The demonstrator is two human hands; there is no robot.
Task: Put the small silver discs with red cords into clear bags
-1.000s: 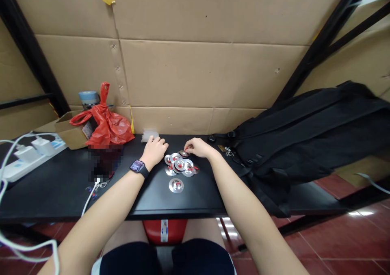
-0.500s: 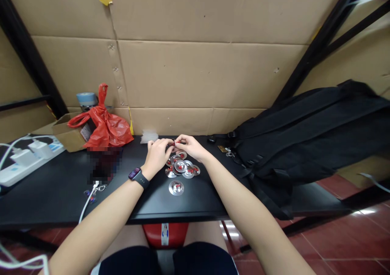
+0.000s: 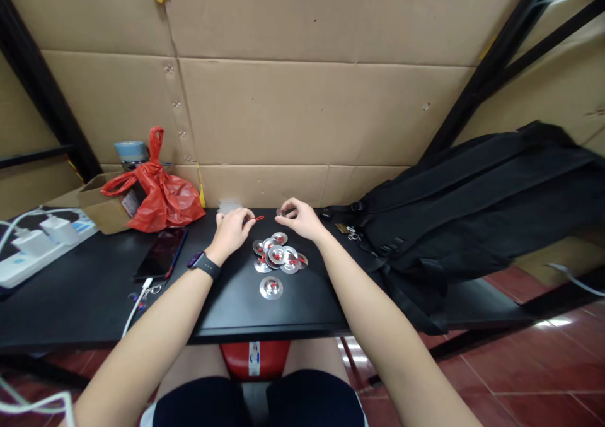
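Note:
My left hand (image 3: pixel 234 228), with a watch (image 3: pixel 204 262) on its wrist, pinches a small red cord loop (image 3: pixel 259 218) whose end sticks out past the fingertips. Apart from it on the right, my right hand (image 3: pixel 300 219) is curled with thumb and fingers together around a small greyish thing that I cannot make out. Below both hands lies an overlapping pile of small finger cymbals (image 3: pixel 276 255), shiny domed discs with red cord at their middles. One single finger cymbal (image 3: pixel 271 287) lies closer to the front edge.
On the left are a phone (image 3: pixel 161 253), a power strip (image 3: pixel 45 247), a small carton (image 3: pixel 104 209) and a red plastic bag (image 3: pixel 165 197). A black backpack (image 3: pixel 477 206) covers the table's right side. A cardboard wall (image 3: pixel 302 111) stands behind.
My hands have parted from each other; the left moved left with the red cord loop, the right slightly to the right. The pile of finger cymbals looks the same.

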